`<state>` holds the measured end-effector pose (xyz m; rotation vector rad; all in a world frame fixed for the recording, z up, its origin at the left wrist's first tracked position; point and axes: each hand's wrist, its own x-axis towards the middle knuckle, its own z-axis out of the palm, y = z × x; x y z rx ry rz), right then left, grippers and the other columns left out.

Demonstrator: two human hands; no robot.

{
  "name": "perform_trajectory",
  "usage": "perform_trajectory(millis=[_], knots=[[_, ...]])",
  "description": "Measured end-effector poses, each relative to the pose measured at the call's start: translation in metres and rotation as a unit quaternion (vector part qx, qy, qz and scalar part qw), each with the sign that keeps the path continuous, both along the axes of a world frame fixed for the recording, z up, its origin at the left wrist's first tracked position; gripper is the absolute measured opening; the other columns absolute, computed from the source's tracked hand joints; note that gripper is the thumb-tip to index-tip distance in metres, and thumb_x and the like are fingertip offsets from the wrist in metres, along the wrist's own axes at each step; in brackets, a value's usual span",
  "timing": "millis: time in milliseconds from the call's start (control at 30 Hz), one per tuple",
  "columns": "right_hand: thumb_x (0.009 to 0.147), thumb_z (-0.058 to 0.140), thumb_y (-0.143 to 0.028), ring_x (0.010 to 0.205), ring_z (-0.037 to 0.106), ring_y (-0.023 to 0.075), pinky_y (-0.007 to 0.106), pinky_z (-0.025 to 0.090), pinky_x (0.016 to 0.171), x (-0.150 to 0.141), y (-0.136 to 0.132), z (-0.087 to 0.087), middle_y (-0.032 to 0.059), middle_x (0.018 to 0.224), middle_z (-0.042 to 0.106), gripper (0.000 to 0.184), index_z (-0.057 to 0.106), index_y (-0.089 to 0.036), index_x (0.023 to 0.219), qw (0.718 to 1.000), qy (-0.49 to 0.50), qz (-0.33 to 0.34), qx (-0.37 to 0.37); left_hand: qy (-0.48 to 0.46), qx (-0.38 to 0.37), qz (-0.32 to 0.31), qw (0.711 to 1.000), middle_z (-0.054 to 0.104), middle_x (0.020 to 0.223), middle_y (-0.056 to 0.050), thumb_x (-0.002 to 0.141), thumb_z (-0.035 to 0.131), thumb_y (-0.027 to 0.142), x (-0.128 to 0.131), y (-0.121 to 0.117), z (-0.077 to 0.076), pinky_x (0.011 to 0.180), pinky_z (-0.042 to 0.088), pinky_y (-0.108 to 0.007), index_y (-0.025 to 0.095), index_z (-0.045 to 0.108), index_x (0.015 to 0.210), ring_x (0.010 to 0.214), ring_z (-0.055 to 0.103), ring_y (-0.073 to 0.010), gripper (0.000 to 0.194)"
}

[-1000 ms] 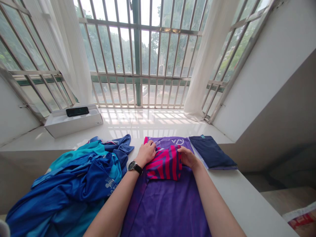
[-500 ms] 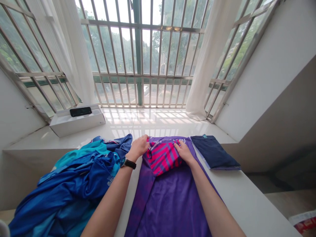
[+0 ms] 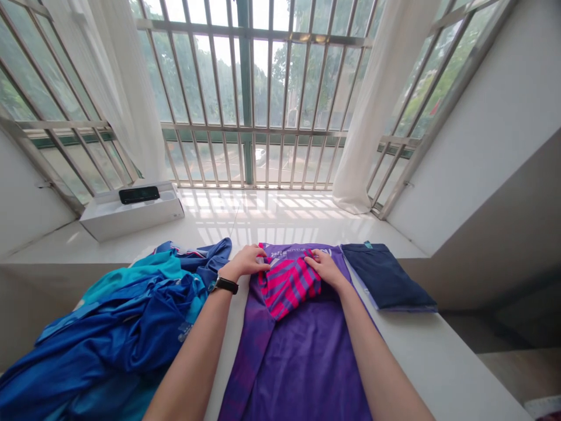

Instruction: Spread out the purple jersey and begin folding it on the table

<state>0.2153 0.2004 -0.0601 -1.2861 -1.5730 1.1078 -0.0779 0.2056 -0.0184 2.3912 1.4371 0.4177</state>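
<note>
A purple jersey (image 3: 302, 356) lies flat on the white ledge in front of me. Its pink and purple striped sleeve (image 3: 289, 283) is folded onto the upper part of the shirt. My left hand (image 3: 245, 261), with a black watch on the wrist, pinches the cloth at the sleeve's upper left corner. My right hand (image 3: 323, 266) rests on the sleeve's upper right edge, fingers curled onto the fabric.
A heap of blue and teal garments (image 3: 118, 327) lies to the left. A folded navy garment (image 3: 388, 280) sits to the right. A white box (image 3: 131, 213) with a black device on it stands by the barred window. The ledge drops off at the right.
Both hands have moved away from me toward the shirt's collar end, drawing the striped sleeve up with them; it now lies skewed, and more plain purple cloth shows below it.
</note>
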Motion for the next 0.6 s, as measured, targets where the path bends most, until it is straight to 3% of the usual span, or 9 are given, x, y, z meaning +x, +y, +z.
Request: perform_trajectory(millis=[133, 267, 433, 600], knots=[[0.073, 0.066, -0.059, 0.077, 0.068, 0.0206, 0.033, 0.055, 0.07, 0.005, -0.003, 0.005, 0.0019, 0.083, 0.071, 0.041, 0.06, -0.023, 0.091, 0.999, 0.032, 0.016, -0.022, -0.054, -0.034, -0.029, 0.998, 0.07, 0.101, -0.007, 0.069, 0.078, 0.047, -0.007, 0.004, -0.002, 0.087, 0.051, -0.031, 0.02, 0.075, 0.083, 0.099, 0.065, -0.0257, 0.03], [0.071, 0.068, -0.059, 0.078, 0.069, 0.0216, 0.034, 0.055, 0.069, 0.004, -0.002, 0.003, 0.0029, 0.083, 0.073, 0.041, 0.061, -0.023, 0.09, 0.999, 0.036, 0.013, -0.021, -0.1, -0.016, -0.014, 0.995, 0.072, 0.097, -0.005, 0.079, 0.067, 0.035, -0.004, 0.009, -0.004, 0.089, 0.049, -0.03, 0.019, 0.071, 0.077, 0.096, 0.066, -0.0224, 0.016], [0.073, 0.065, -0.057, 0.082, 0.067, 0.0227, 0.035, 0.054, 0.073, 0.004, 0.005, -0.005, 0.0042, 0.086, 0.072, 0.037, 0.062, -0.024, 0.088, 0.998, 0.01, -0.062, 0.024, -0.124, 0.039, 0.1, 0.986, 0.072, 0.085, -0.002, 0.091, 0.054, 0.039, 0.007, 0.01, -0.007, 0.078, 0.049, -0.028, 0.021, 0.068, 0.087, 0.084, 0.066, -0.0193, 0.023], [0.077, 0.06, -0.056, 0.083, 0.066, 0.0253, 0.038, 0.051, 0.079, 0.009, 0.007, -0.008, 0.0059, 0.082, 0.071, 0.032, 0.06, -0.024, 0.082, 0.983, -0.054, -0.163, 0.065, -0.043, 0.102, 0.181, 0.977, 0.071, 0.084, -0.004, 0.09, 0.058, 0.047, 0.009, 0.007, -0.011, 0.078, 0.047, -0.03, 0.023, 0.067, 0.088, 0.087, 0.065, -0.0223, 0.025]])
